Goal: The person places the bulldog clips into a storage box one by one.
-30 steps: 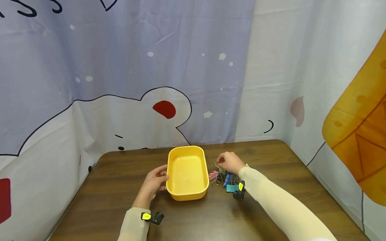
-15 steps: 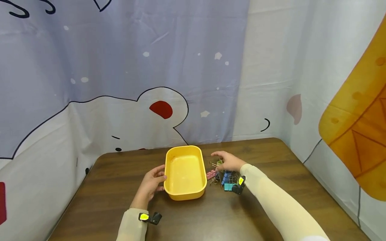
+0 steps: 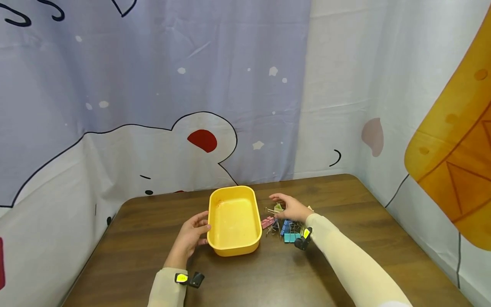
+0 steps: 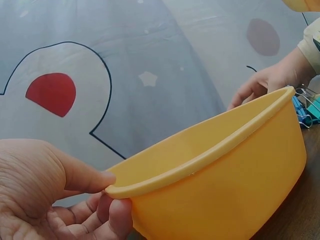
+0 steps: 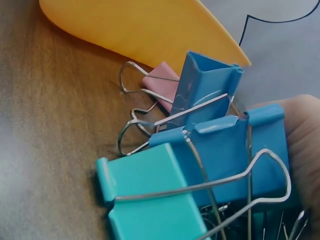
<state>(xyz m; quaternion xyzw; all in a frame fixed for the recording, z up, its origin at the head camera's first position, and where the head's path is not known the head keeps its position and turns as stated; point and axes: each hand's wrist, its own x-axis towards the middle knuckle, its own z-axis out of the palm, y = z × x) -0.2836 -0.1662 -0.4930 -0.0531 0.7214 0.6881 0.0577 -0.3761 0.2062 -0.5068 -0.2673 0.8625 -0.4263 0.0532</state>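
Observation:
My left hand holds the left side of a yellow plastic bin. In the left wrist view, its thumb is over the rim and the fingers curl underneath. Right of the bin lies a heap of binder clips, including a pink clip, blue clips and a teal clip. My right hand is over the heap's far side, thumb and fingers spread apart near a green clip. Its fingertips are hidden in the right wrist view, where only part of the hand shows behind the clips.
The brown wooden table carries the bin and the clips. Behind it hangs a printed curtain, close to the table's back edge. Wire handles of the clips stick out in several directions and overlap.
My right hand's fingers, bunched together over the clips a second ago, have spread apart, uncovering the green clip. My left hand keeps its hold on the bin. The head view has shifted slightly.

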